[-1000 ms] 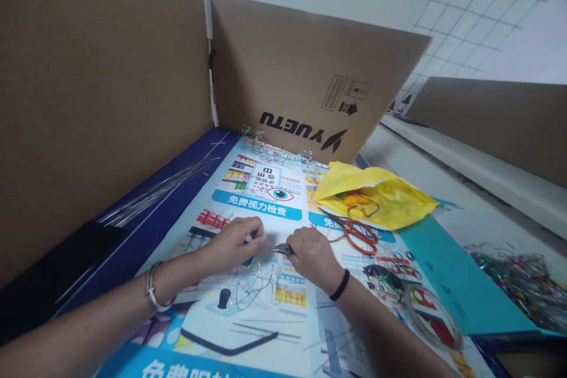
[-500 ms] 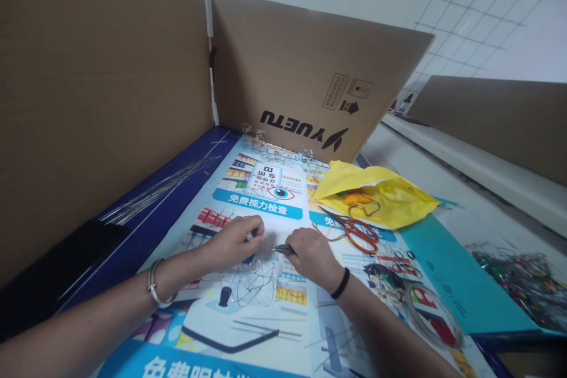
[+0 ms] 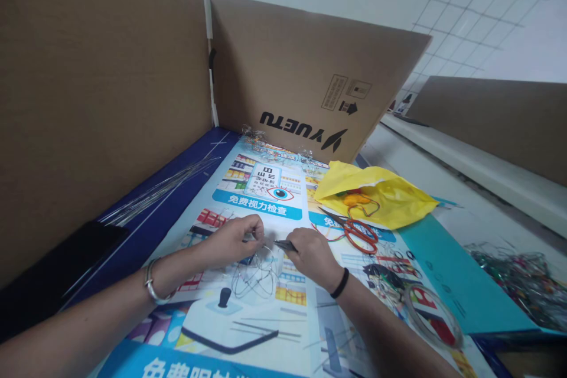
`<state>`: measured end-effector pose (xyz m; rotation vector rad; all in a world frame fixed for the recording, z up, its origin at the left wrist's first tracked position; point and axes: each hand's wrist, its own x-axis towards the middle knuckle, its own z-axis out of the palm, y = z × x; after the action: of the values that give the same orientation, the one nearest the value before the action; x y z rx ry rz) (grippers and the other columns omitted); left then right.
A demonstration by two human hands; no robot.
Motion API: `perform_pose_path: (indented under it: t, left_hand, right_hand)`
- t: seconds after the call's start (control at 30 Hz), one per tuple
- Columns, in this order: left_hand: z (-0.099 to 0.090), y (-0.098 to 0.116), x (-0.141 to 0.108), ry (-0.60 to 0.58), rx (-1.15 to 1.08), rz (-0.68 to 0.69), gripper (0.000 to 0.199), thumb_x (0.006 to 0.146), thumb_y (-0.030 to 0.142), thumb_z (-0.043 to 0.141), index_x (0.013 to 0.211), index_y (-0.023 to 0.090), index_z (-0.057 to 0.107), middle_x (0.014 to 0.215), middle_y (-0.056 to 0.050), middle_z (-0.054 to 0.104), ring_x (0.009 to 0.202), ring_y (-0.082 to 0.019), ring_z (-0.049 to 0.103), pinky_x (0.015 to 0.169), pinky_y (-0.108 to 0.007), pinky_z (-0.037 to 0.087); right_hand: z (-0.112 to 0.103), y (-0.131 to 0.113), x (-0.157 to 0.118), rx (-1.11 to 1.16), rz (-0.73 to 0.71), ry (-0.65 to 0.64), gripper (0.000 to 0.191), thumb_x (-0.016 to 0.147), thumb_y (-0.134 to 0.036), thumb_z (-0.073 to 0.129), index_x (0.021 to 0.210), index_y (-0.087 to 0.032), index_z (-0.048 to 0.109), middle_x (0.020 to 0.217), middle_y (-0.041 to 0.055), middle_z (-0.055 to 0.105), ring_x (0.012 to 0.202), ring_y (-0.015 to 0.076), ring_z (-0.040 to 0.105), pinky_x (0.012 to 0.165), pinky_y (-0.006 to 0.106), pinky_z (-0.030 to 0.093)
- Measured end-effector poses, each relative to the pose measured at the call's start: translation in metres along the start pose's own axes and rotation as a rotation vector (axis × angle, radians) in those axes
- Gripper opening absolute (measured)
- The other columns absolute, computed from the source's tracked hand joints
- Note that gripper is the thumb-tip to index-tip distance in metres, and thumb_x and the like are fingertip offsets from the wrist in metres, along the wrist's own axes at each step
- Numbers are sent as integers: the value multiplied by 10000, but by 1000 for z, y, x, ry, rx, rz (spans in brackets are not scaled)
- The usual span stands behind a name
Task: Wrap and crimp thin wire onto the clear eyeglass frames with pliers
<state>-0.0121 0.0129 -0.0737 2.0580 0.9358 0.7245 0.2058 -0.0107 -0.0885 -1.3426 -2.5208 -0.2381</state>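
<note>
Thin silvery wire bent into loops point(image 3: 254, 280) hangs from my left hand point(image 3: 237, 240), whose thumb and fingertips pinch it. My right hand point(image 3: 312, 256) is wrapped round a pair of pliers point(image 3: 286, 245), with the tips pointing left at the wire near my left fingertips. Whether the plier tips touch the wire is too small to tell. Both hands are over the printed poster sheet point(image 3: 292, 301).
Orange-handled scissors point(image 3: 361, 236) lie by a yellow bag point(image 3: 381, 189) with orange yarn. Straight wires point(image 3: 163, 189) lie at the left, a wire coil point(image 3: 434, 314) at the right. Cardboard panels point(image 3: 301, 65) stand behind. Tangled wire pieces point(image 3: 522, 277) are at far right.
The plier tips have shifted slightly and turned a little in my right hand. The wire loops below my left hand have swung a bit. Both hands stay in nearly the same place.
</note>
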Motion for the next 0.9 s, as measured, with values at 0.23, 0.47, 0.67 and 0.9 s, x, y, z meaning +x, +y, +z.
perform_pose_path:
  t: [0.23, 0.47, 0.67, 0.9]
  left_hand:
    - [-1, 1, 0, 22, 8, 6, 39, 754, 173, 491, 733, 178, 524, 744, 8, 586, 702, -123, 523, 665, -232, 438]
    - [-2, 4, 1, 49, 36, -24, 40, 729, 154, 505, 717, 171, 539, 726, 1, 600, 689, -126, 541, 649, -231, 442]
    - [-1, 5, 1, 80, 27, -52, 49, 705, 130, 499, 697, 170, 526, 705, 0, 600, 676, -130, 542, 628, -231, 439]
    - [-1, 2, 2, 113, 67, -73, 36, 695, 142, 503, 704, 176, 498, 696, 13, 592, 667, -130, 534, 600, -215, 414]
  right_hand:
    - [1, 0, 1, 2, 32, 13, 178, 810, -252, 548, 654, -166, 550, 643, 13, 586, 648, 128, 524, 607, 225, 319]
    - [2, -1, 0, -26, 70, 7, 143, 788, -235, 558, 661, -171, 543, 657, 12, 583, 649, 132, 516, 602, 237, 303]
    - [3, -2, -1, -38, 109, 21, 126, 768, -261, 582, 680, -178, 548, 684, 15, 569, 686, 150, 492, 650, 254, 304]
    - [-1, 0, -4, -24, 149, 172, 66, 782, -222, 542, 749, -173, 572, 752, 42, 533, 767, 177, 444, 708, 290, 291]
